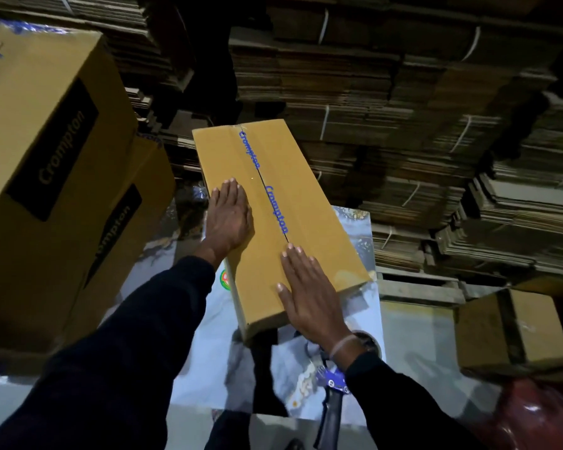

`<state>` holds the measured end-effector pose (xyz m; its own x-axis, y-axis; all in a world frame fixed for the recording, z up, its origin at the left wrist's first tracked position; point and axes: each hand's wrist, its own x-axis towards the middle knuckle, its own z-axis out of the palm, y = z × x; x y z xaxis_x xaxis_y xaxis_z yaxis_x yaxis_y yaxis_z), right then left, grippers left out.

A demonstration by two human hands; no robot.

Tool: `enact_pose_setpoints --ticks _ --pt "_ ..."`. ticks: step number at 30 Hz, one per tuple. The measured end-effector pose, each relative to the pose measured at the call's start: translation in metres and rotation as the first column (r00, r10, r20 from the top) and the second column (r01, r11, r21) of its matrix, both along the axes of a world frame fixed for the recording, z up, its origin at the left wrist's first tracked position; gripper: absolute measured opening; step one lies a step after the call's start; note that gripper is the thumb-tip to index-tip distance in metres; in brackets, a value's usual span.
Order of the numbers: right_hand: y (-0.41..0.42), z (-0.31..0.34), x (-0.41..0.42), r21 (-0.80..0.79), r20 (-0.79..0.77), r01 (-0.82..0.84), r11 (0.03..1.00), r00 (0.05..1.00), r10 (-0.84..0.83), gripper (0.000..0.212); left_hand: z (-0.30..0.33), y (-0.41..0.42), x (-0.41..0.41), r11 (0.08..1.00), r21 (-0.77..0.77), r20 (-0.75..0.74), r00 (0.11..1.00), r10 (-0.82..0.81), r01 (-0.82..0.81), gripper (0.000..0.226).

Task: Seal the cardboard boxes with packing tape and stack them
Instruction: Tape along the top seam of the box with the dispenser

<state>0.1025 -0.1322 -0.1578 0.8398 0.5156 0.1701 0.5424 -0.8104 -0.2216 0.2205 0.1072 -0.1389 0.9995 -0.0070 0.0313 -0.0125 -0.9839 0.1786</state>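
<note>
Pressing flat on the taped box [306,203]: left hand [229,216], right hand [307,295].

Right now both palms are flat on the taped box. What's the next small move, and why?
Probably slide both hands to the box's sides and lift it toward the stacked boxes on the left. Printed tape already runs along the top seam, the left hand and right hand only press flat on it, and the tape dispenser lies set down on the table.
</note>
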Motion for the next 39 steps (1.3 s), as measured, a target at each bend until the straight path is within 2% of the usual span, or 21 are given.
enact_pose_setpoints --ticks 4,7,9,11,12,14,18,20,24,27,31,34,36,39 --pt "-0.002 -0.004 -0.012 0.051 -0.008 0.056 0.997 0.998 -0.056 0.061 -0.007 -0.023 -0.032 1.000 0.024 -0.042 0.999 0.021 -0.020 0.065" --pt "-0.009 0.002 -0.004 -0.027 -0.016 0.052 0.998 0.998 -0.053 0.065 -0.011 -0.034 -0.061 0.999 -0.025 -0.052 0.998 0.034 -0.035 0.065" --pt "-0.028 0.005 0.009 -0.082 -0.025 0.209 0.974 0.977 -0.212 0.068 -0.014 -0.037 -0.075 0.997 -0.076 -0.040 0.999 0.024 -0.027 0.065" --pt "-0.048 0.009 0.023 -0.085 -0.130 0.388 0.918 0.909 -0.396 0.070 -0.017 -0.040 -0.087 0.993 -0.120 -0.022 1.000 0.013 -0.015 0.072" --pt "-0.054 0.011 0.029 -0.089 -0.193 0.425 0.901 0.880 -0.434 0.071 -0.018 -0.042 -0.092 0.989 -0.145 0.007 1.000 0.014 -0.013 0.077" --pt "-0.057 0.013 0.035 -0.086 -0.238 0.429 0.899 0.868 -0.437 0.076 -0.022 -0.046 -0.103 0.971 -0.238 0.081 0.995 0.059 -0.038 0.074" --pt "-0.048 0.018 0.039 -0.001 -0.274 0.564 0.826 0.794 -0.543 0.103 -0.017 -0.061 -0.119 0.882 -0.449 0.036 0.984 0.175 -0.140 0.061" --pt "-0.044 0.020 0.042 0.011 -0.279 0.617 0.787 0.757 -0.590 0.108 -0.017 -0.065 -0.123 0.865 -0.474 0.030 0.979 0.200 -0.162 0.060" --pt "-0.040 0.021 0.046 0.028 -0.246 0.628 0.778 0.759 -0.603 0.105 -0.017 -0.067 -0.127 0.850 -0.498 0.042 0.975 0.219 -0.169 0.059" --pt "-0.041 0.018 0.053 0.024 -0.221 0.619 0.785 0.769 -0.599 0.104 -0.019 -0.067 -0.121 0.857 -0.496 0.060 0.980 0.192 -0.137 0.060" --pt "-0.044 0.017 0.075 -0.001 -0.212 0.598 0.802 0.783 -0.584 0.104 -0.027 -0.066 -0.104 0.875 -0.459 0.005 0.985 0.174 -0.152 0.065" --pt "-0.049 0.017 0.093 -0.020 -0.212 0.575 0.818 0.797 -0.565 0.104 -0.033 -0.067 -0.091 0.930 -0.351 -0.006 0.993 0.114 -0.109 0.080" --pt "-0.055 0.019 0.107 -0.031 -0.223 0.558 0.829 0.804 -0.550 0.103 -0.032 -0.070 -0.083 0.974 -0.217 -0.005 0.998 0.065 -0.065 0.087" --pt "-0.066 0.022 0.128 -0.047 -0.219 0.543 0.838 0.813 -0.539 0.102 -0.022 -0.081 -0.075 0.994 -0.109 -0.020 1.000 0.003 -0.005 0.090"
